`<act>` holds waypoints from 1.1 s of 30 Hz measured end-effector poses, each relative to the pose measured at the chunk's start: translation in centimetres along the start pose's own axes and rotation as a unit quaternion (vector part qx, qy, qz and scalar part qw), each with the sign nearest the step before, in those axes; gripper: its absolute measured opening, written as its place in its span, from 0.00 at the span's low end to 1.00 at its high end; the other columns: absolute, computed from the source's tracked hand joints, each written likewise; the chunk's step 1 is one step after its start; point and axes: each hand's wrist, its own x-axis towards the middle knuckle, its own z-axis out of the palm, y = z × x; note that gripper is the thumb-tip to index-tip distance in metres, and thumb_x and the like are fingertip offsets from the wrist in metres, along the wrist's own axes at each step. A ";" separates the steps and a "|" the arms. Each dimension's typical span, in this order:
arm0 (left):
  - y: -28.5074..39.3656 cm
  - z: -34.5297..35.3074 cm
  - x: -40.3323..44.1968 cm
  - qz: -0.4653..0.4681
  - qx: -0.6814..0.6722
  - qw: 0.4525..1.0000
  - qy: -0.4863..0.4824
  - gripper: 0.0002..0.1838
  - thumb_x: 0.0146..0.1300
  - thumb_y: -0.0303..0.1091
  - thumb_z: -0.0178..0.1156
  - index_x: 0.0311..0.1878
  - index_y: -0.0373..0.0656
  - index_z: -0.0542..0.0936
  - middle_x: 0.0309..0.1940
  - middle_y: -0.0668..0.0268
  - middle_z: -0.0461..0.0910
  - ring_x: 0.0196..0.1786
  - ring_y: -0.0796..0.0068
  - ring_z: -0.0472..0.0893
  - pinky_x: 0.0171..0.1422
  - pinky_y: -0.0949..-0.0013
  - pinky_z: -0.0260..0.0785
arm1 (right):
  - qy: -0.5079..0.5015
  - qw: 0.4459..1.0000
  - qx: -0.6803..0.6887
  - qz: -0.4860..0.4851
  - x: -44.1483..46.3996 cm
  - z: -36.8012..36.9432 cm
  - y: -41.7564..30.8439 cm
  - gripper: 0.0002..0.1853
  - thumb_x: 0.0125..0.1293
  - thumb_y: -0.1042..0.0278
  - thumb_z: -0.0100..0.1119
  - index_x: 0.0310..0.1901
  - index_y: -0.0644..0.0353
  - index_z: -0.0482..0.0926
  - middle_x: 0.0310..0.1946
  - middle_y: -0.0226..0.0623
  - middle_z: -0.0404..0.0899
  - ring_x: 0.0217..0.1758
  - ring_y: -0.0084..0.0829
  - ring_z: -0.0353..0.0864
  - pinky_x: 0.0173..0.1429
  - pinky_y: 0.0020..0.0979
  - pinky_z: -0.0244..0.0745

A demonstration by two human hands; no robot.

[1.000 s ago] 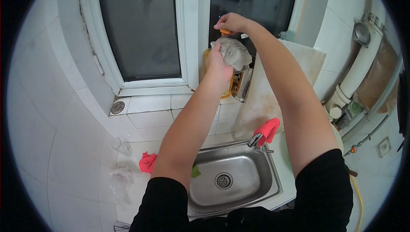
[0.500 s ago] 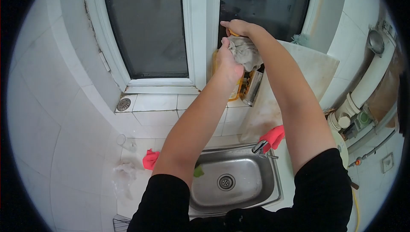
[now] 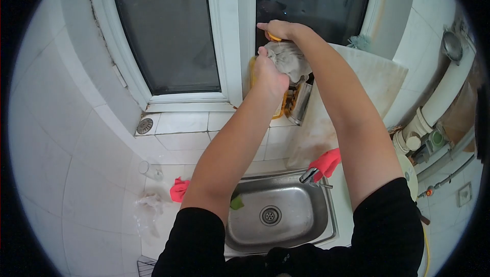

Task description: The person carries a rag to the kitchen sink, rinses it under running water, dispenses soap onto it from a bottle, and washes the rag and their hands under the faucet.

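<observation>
- Left hand (image 3: 271, 72): at the window, on the near-left side of a crumpled grey-white cloth (image 3: 290, 63); thumb up along the cloth's edge, the other fingers hidden behind it. Hand clamped on the cloth.
- Grey-white cloth: bunched, raised in front of the dark right-hand window pane (image 3: 326, 1), above the tiled sill (image 3: 184, 122).
- Right hand (image 3: 280, 29): just beyond the cloth, back of hand uppermost; one finger points left, others curl round a small orange strip-like piece (image 3: 274, 37). Piece close to the cloth; whether they touch, cannot tell.
- Below the cloth, on the sill: yellow-rimmed plastic container (image 3: 278, 114), partly hidden, beside a silvery metal box (image 3: 302, 103).
- Right of these: large whitish flat board (image 3: 352, 88), leaning.
- Nearer: rectangular stainless-steel sink (image 3: 296, 190) with a round drain (image 3: 270, 216); green scrap (image 3: 237, 203) at its left side.
- Bright pink cloth (image 3: 327, 162) draped over the chrome tap (image 3: 309, 176); second pink cloth (image 3: 179, 189) left of the sink, near a clear glass (image 3: 151, 170).
</observation>
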 end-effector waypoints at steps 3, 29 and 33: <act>0.0 -0.2 0.2 0.003 -0.016 1.000 -0.010 0.22 0.63 0.46 0.32 0.54 0.42 0.61 0.53 0.60 0.64 0.56 0.62 0.64 0.60 0.56 0.53 | 0.001 0.999 -0.037 -0.027 -0.3 -0.1 0.0 0.23 0.64 0.54 0.26 0.59 0.52 0.56 0.57 0.43 0.58 0.59 0.41 0.57 0.60 0.37 0.52; 0.7 -1.5 1.8 -0.032 -0.007 0.999 -0.027 0.21 0.63 0.47 0.34 0.53 0.43 0.63 0.52 0.60 0.66 0.54 0.62 0.66 0.58 0.55 0.57 | 0.052 0.982 -0.168 -0.068 -0.7 0.9 0.2 0.21 0.62 0.59 0.35 0.57 0.50 0.59 0.54 0.46 0.62 0.58 0.43 0.60 0.59 0.36 0.56; 0.5 -1.3 1.1 -0.020 0.008 0.999 -0.025 0.21 0.64 0.45 0.32 0.50 0.41 0.64 0.52 0.56 0.66 0.55 0.58 0.65 0.60 0.51 0.51 | 0.097 0.963 -0.243 -0.065 -0.2 1.1 0.6 0.21 0.62 0.64 0.32 0.58 0.47 0.58 0.55 0.45 0.61 0.57 0.42 0.61 0.58 0.38 0.58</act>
